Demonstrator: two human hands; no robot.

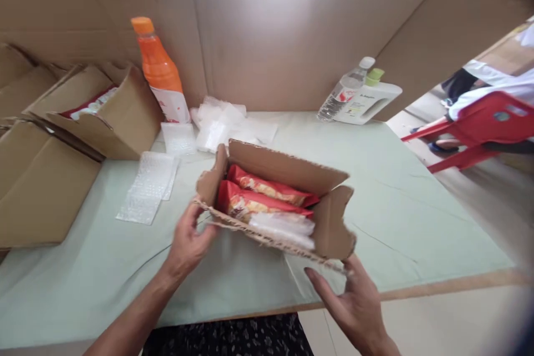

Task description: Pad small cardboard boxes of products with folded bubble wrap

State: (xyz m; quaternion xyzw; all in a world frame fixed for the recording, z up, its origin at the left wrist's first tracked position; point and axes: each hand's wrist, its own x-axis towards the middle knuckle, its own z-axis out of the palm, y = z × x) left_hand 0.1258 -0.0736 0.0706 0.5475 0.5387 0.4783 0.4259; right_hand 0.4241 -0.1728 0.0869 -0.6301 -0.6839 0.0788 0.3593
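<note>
A cardboard box (287, 161) with no lid across its top is tilted towards me at the middle of the table. My left hand (189, 242) grips its near left corner, thumb in front and fingers around the side. My right hand (354, 303) holds the near right corner; its fingers are partly hidden behind the box and the thumb stands out to the left. Inside lie two red snack packets (267, 203) side by side. Folded clear bubble wrap (283, 228) sits along the box's near wall.
More cardboard boxes (120, 122) stand at the left, one holding a red-and-white packet. An orange bottle (161, 72), loose bubble wrap sheets (148, 186), a clear bottle (344, 92) and a white jug (371, 103) are on the table. A red chair (496, 122) with a seated person is at the right.
</note>
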